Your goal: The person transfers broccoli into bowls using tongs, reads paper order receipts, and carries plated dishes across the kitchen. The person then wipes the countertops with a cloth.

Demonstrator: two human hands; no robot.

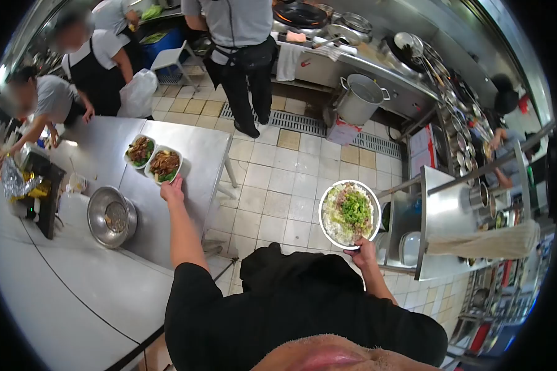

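Observation:
My left hand (pixel 173 190) is at the near edge of a white takeaway container (pixel 166 166) with browned meat and greens, its fingers closed at the rim. A second, similar container (pixel 140 151) stands right beside it on the steel table (pixel 198 145). Out to the right, my right hand (pixel 362 249) grips the near rim of a round white bowl (pixel 350 215), held over the tiled floor. The bowl holds rice, chopped greens and some pinkish bits. My right thumb lies at the rim; the fingers underneath are partly hidden.
A metal bowl (pixel 112 217) sits on the left table. Co-workers stand at the far left, and a person (pixel 244 49) stands ahead by the stove. A large pot (pixel 361 98) is beyond the floor drain. To the right is a steel shelf unit (pixel 449 204) with a pale cloth bundle (pixel 486 241).

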